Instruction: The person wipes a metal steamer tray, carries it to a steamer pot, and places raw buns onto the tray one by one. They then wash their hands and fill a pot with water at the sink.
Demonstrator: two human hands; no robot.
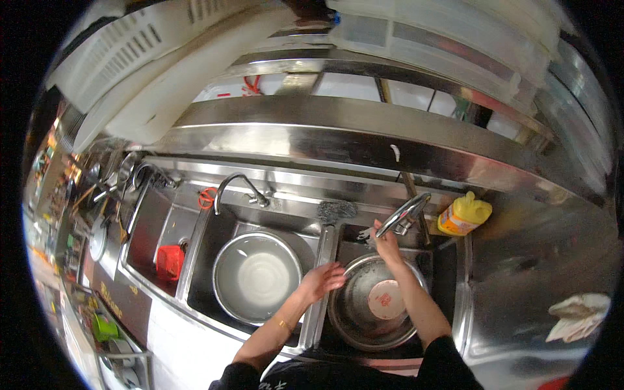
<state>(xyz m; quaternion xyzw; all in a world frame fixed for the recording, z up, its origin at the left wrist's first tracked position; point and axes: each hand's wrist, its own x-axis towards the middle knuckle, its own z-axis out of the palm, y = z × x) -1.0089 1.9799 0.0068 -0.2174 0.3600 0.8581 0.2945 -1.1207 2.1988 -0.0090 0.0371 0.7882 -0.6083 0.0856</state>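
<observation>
My right hand (387,243) is at the curved chrome faucet (403,213) over the right sink basin. The spout's end hides part of its fingers, so I cannot tell whether they grip the spout or sit beneath it. My left hand (322,282) hovers holding nothing, fingers slightly apart, by the left rim of a steel bowl (353,331). At the bottom of this bowl is a round pale patch with reddish bits (384,299); my right forearm covers its right side. A second steel bowl (258,278), holding whitish cloudy liquid, stands in the middle basin.
A steel wool scourer (337,209) lies on the sink's back ledge. Right of the faucet stands a yellow jug (464,214). A cloth (579,314) rests on the right counter. The left basin holds a red plastic container (170,262). A steel shelf (292,109) runs above the sinks.
</observation>
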